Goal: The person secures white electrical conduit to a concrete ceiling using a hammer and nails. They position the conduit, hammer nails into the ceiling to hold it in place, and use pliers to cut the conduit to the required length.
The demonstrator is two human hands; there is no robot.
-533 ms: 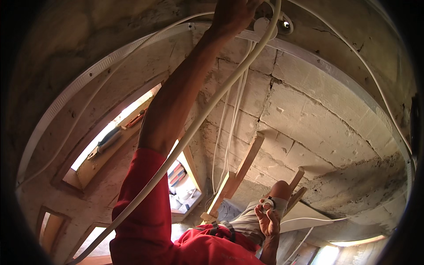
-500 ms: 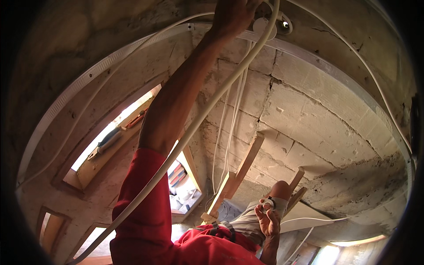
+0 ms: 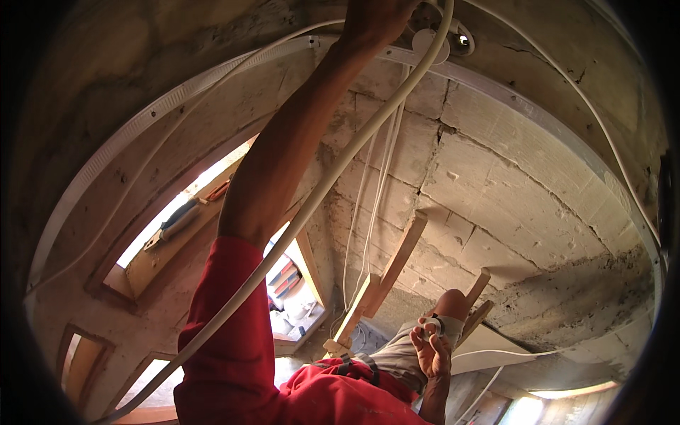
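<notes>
My left arm in its red sleeve reaches up to the top edge. There my left hand (image 3: 382, 20) is partly cut off, beside a round white disc (image 3: 430, 46) and a thick pale cable (image 3: 347, 161). The fingers of that hand do not show clearly, so what they hold is hidden. The cable runs from the top past my arm to the lower left. Low on the right, in front of my shorts, my right hand (image 3: 433, 356) holds a small white ring-shaped roll (image 3: 431, 326) in its curled fingers.
A perforated metal strip (image 3: 106, 152) curves across the ceiling. Thin white cables (image 3: 379, 177) hang by the block wall (image 3: 510, 177). Wooden posts (image 3: 398, 262) stand near my legs. A dark-handled tool (image 3: 177, 216) lies on the wooden ledge of a window opening.
The view has shifted very slightly. My left hand sits a little farther right and higher at the top edge. My right hand keeps its hold on the white roll.
</notes>
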